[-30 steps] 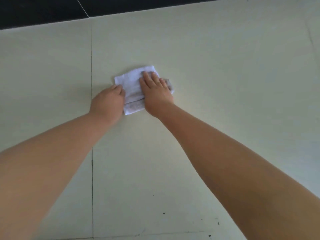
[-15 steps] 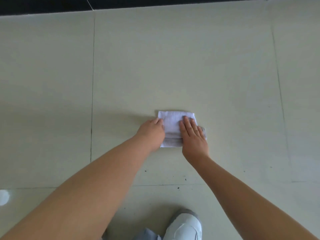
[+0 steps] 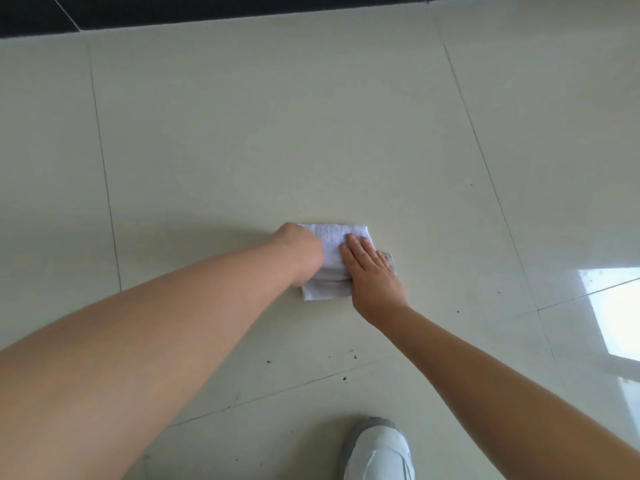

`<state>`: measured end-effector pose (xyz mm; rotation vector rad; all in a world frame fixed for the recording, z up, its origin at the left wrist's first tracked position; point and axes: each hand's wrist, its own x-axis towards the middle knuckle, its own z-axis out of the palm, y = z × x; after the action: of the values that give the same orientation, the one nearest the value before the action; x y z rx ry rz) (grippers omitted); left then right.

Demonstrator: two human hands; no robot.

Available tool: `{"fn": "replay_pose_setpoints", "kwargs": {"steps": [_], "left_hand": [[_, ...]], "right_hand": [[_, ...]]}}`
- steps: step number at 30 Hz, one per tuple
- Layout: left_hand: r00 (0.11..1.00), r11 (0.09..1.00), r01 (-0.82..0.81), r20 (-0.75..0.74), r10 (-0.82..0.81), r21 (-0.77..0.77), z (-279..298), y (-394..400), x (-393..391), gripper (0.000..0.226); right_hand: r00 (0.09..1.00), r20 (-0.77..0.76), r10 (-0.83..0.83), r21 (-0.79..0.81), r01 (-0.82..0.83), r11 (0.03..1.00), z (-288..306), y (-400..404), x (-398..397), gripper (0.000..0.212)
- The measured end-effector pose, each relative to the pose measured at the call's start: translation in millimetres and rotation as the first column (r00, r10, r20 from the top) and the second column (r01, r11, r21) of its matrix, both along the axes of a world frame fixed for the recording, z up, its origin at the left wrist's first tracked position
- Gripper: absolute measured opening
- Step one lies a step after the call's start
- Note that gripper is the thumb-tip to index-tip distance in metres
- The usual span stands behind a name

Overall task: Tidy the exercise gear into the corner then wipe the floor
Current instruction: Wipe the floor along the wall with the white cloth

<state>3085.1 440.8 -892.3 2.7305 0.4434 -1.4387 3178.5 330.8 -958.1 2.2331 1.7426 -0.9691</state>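
The pale tiled floor (image 3: 242,150) is being wiped at frame centre, where the right hand (image 3: 372,277) is pressing flat-fingered on the folded cloth (image 3: 330,252) and the left hand (image 3: 304,252) is gripping its edge, ideally sweeping toward the dark specks (image 3: 346,367) lower down.

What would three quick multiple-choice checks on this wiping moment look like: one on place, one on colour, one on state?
1. Where does the cloth lie?
A. on the pale floor tile
B. on the dark strip at the top
C. on the shoe

2. What colour is the shoe?
A. black
B. red
C. white with grey trim

3. How does the right hand meet the cloth?
A. lifted clear of it
B. flat, fingers straight, pressing on it
C. pinching one corner in the air

Key: 1 A, the floor tile shows all round the cloth; 2 C, seen at the bottom edge; 3 B, the fingers lie straight on the cloth.
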Motion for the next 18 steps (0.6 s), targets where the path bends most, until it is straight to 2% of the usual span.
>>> {"fn": "replay_pose_setpoints", "kwargs": {"steps": [5, 7, 11, 15, 18], "left_hand": [[0.997, 0.997, 0.070, 0.043, -0.071, 0.017, -2, -6, -10, 0.035], [0.995, 0.999, 0.035, 0.091, -0.036, 0.014, -7, -6, -15, 0.035], [0.977, 0.996, -0.088, 0.191, 0.092, -0.029, -17, -8, -25, 0.033], [0.950, 0.986, -0.142, 0.268, 0.160, -0.086, -26, -8, -29, 0.034], [0.941, 0.987, -0.137, 0.302, 0.155, -0.082, -29, -6, -31, 0.033]], "right_hand": [[0.995, 0.044, 0.088, -0.228, -0.076, 0.971, 21, 18, 2, 0.066], [0.986, 0.069, 0.152, -0.335, -0.121, 0.934, 32, 19, -1, 0.064], [0.968, 0.152, 0.201, -0.472, -0.107, 0.875, 53, 13, -17, 0.068], [0.974, 0.168, 0.150, -0.492, -0.048, 0.869, 62, 6, -29, 0.062], [0.974, 0.201, 0.107, -0.400, -0.018, 0.916, 59, 4, -33, 0.054]]}}
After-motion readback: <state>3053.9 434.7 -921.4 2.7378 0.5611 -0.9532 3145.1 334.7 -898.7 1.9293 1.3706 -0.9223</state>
